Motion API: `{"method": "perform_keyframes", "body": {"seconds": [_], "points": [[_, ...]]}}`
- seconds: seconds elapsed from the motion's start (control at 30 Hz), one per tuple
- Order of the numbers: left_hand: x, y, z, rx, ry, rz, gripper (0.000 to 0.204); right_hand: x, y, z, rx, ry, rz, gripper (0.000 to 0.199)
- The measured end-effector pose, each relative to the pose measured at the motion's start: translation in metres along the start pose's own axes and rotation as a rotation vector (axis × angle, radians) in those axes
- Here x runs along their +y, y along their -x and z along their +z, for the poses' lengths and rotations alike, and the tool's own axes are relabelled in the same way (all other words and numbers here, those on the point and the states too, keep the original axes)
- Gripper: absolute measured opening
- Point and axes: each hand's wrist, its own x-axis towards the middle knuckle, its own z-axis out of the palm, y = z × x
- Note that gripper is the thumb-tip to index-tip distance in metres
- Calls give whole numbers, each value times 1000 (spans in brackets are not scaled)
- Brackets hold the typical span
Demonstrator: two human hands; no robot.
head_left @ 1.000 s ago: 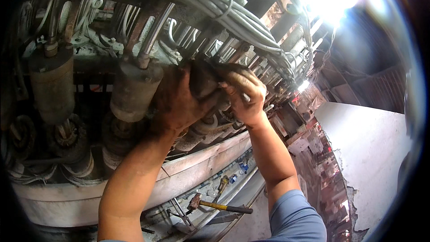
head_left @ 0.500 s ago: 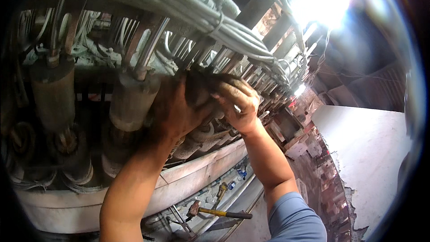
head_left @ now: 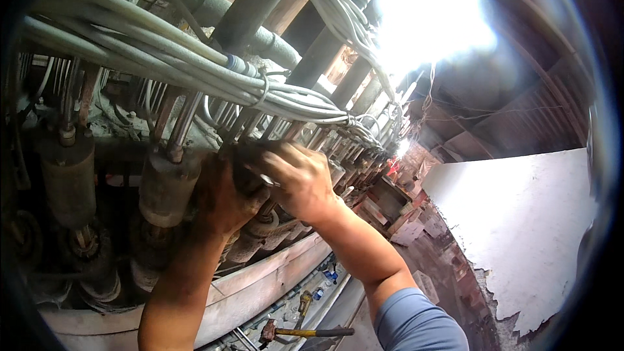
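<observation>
Both hands have slid lower-left along the machine. Left hand (head_left: 224,198) and right hand (head_left: 300,182) clamp together on a dark cylinder (head_left: 250,169) beneath grey cables (head_left: 195,68)

Both forearms are raised from the lower edge. The left hand (head_left: 224,198) is cupped with fingers curled; the right hand (head_left: 302,182), just beside it, is closed in a grip.

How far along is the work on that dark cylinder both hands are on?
Done: hard to tell; the neighbouring grey cylinders sit in the row under the cable bundle. In hand: the left hand and right hand both grip the dark cylinder in that row. Left: it isn't released, and the hammer lies below, untouched.
</observation>
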Motion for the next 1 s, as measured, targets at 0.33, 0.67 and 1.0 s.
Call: {"method": "perform_keyframes", "body": {"seconds": [0.33,0.67,1.0], "points": [[13,-3,-42,-298,110,-198,62,-52,-37,27,63,461,-191,18],[-10,15,-18,-31,150,-146,92,-11,30,33,246,-467,270,26],[-16,23,4,2,26,-126,100,5,39,54,335,-534,235,16]]}}
